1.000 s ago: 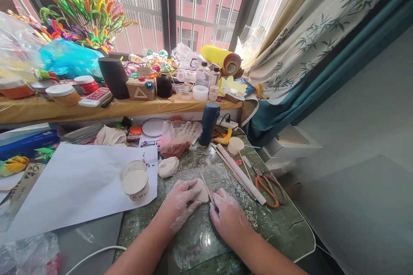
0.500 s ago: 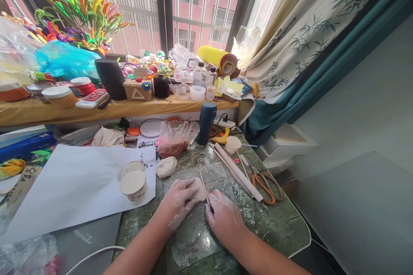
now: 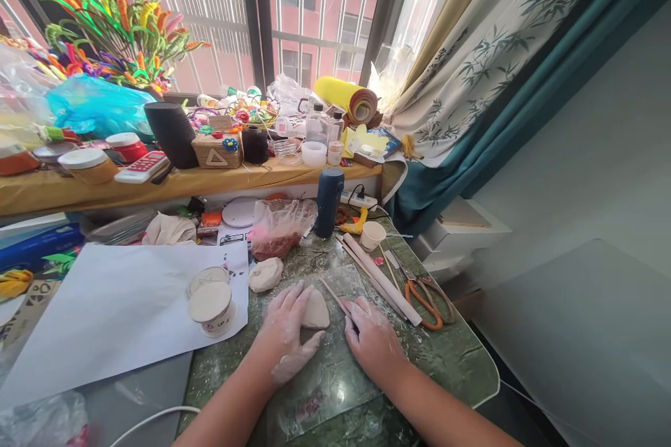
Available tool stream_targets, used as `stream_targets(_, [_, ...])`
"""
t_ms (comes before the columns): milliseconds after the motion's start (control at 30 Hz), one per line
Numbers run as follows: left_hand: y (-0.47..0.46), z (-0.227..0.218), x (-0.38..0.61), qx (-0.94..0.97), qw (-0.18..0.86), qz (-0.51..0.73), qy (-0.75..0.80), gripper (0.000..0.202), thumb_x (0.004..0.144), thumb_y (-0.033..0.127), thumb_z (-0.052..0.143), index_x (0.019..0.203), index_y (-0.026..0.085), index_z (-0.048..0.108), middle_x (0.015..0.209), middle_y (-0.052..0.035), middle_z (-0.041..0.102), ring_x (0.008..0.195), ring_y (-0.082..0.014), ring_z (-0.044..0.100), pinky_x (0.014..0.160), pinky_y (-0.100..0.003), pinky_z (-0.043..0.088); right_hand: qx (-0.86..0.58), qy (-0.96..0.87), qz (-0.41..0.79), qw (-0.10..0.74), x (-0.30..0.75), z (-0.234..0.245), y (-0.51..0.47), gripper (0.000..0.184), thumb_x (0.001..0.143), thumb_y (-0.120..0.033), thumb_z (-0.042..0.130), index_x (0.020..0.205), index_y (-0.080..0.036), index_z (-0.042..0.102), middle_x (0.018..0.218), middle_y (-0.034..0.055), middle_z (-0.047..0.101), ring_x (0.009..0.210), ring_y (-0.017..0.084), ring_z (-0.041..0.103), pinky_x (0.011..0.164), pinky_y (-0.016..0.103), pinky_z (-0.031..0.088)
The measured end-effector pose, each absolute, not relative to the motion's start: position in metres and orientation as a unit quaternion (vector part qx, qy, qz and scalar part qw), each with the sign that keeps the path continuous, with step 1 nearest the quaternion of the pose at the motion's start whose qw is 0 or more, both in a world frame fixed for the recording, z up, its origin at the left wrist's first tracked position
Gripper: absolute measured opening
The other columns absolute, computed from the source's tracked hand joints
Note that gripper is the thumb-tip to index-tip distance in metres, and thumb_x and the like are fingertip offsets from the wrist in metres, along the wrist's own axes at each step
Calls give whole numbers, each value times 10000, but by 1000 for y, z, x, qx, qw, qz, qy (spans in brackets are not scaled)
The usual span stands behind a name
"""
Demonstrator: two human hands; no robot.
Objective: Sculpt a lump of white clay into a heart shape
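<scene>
A flat, rounded piece of white clay (image 3: 315,310) lies on a clear plastic sheet (image 3: 309,391), one edge looking straight. My left hand (image 3: 287,328) rests along its left side, fingers stretched out and thumb spread away below the clay. White residue coats both hands. To the right of the clay, my right hand (image 3: 371,332) is closed around a thin pale stick (image 3: 333,293), perhaps a modelling tool. The stick's tip points up and left, apart from the clay. A larger lump of white clay (image 3: 265,274) sits just beyond my left hand.
Right of the sheet lie a pale rod (image 3: 382,281), orange-handled scissors (image 3: 426,304), a paper cup (image 3: 373,235) and a yellow glue gun (image 3: 356,222). A dark blue bottle (image 3: 328,202) stands behind. At left, another cup (image 3: 210,306) stands on white paper (image 3: 120,314).
My right hand has drawn the stick to the right, off the clay's edge. My left thumb has swung down away from the clay, opening the hand. The view has shifted slightly.
</scene>
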State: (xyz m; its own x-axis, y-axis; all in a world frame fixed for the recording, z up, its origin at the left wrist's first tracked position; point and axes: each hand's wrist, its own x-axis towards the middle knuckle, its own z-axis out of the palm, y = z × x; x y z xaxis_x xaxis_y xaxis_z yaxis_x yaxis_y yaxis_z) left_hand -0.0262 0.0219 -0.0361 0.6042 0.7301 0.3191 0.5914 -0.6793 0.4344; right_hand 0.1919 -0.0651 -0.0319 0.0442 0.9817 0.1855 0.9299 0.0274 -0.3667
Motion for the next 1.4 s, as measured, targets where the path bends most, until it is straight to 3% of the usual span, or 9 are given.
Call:
stream_targets(167, [29,-43,-23,895,129,210,371,714,851,414,735,1491,212,492,1365,-150,667,1257,-371,615,1048,-541,506,-697,-686,86,189,192,-23,-65,373,983,-116,511,1312,-218,652,1082,70,692,1050,230,642,968,330,460])
stream_targets(367, [34,-35,-16,887,129,199,397,667,820,368,756,1424,185,540,1319,-161,666,1226,-375,614,1041,-575,495,-697,-670,130,220,196,-18,-64,349,1007,-145,500,1304,-228,663,1093,72,699,1056,229,639,962,326,455])
stream_targets(767, [42,-14,1,820,309,228,424,723,653,239,856,1324,217,587,1287,-119,639,1157,-302,644,1025,-530,530,-698,-641,173,271,202,-11,-62,320,1003,-164,507,1240,-235,710,1114,75,715,1069,223,649,958,312,468])
stream_targets(867, [43,-12,3,776,389,208,452,746,647,193,844,1341,216,573,1171,-80,664,1023,-236,670,939,-443,574,-694,-639,183,278,204,-8,-62,310,1001,-161,510,1225,-234,711,1098,70,720,1073,223,652,957,309,469])
stream_targets(1033, [40,4,2,737,493,163,432,500,782,233,761,1252,185,597,938,-21,675,747,-130,642,682,-262,561,-691,-632,195,292,205,-8,-62,308,997,-159,522,1239,-237,695,1090,59,712,1062,218,650,935,297,468])
stream_targets(1100, [37,14,2,762,472,177,406,400,833,236,717,1216,193,609,929,-23,673,761,-137,642,684,-260,551,-691,-628,202,295,205,-10,-62,306,1003,-163,517,1245,-233,691,1090,60,711,1063,214,651,938,294,465])
stream_targets(1233, [25,26,7,875,239,237,348,183,954,245,593,1125,241,659,936,-35,670,869,-186,638,814,-336,549,-689,-626,206,303,206,-11,-62,287,1014,-184,514,1235,-227,692,1101,63,709,1073,213,647,946,289,460])
stream_targets(1300, [17,27,8,911,163,225,305,208,980,233,553,1159,251,656,958,-50,681,904,-204,650,855,-362,550,-687,-627,204,306,207,-12,-63,292,1014,-179,510,1242,-220,688,1099,66,705,1075,215,644,951,290,457])
stream_targets(1400, [6,23,7,934,158,175,267,249,937,277,641,1184,250,637,1010,-67,696,941,-228,664,861,-384,566,-685,-632,196,304,207,-12,-63,320,1019,-174,491,1279,-216,674,1087,68,699,1063,214,644,942,293,457])
